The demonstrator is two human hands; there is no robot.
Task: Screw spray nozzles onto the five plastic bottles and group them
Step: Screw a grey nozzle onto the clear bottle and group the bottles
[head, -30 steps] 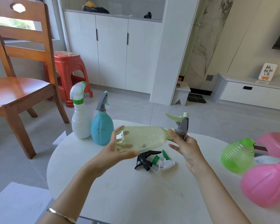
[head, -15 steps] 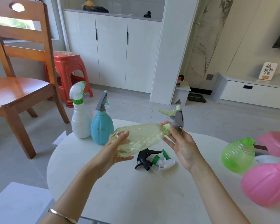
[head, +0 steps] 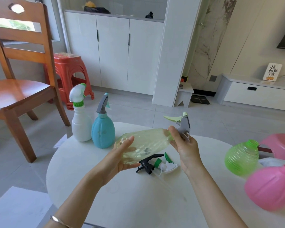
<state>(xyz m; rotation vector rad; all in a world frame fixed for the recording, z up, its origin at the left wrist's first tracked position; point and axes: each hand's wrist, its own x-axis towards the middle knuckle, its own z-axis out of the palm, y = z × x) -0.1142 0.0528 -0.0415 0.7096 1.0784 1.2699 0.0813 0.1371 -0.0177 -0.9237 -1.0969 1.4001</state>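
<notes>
My left hand point(head: 120, 159) grips the base of a pale yellow translucent bottle point(head: 143, 143), held on its side above the round white table point(head: 138, 203). At the bottle's neck my right hand point(head: 182, 146) holds a grey nozzle with a light green trigger point(head: 182, 123). A white bottle with a white-green nozzle point(head: 81, 122) and a blue bottle with a grey nozzle point(head: 103, 134) stand together at the table's far left. A black nozzle point(head: 146, 164) and a white-green nozzle point(head: 165, 164) lie loose under the held bottle. A green ribbed bottle point(head: 241, 157) and a pink bottle point(head: 271, 188) without nozzles rest at the right.
A pink plastic object point(head: 281, 146) and something white lie behind the green bottle at the table's right edge. A wooden chair point(head: 18, 94) and a red stool point(head: 69, 71) stand on the floor to the left, white cabinets behind.
The bottle's neck end has tilted upward and the whole bottle moved slightly left and up. My right hand has turned the nozzle at the neck; its trigger sits higher than before.
</notes>
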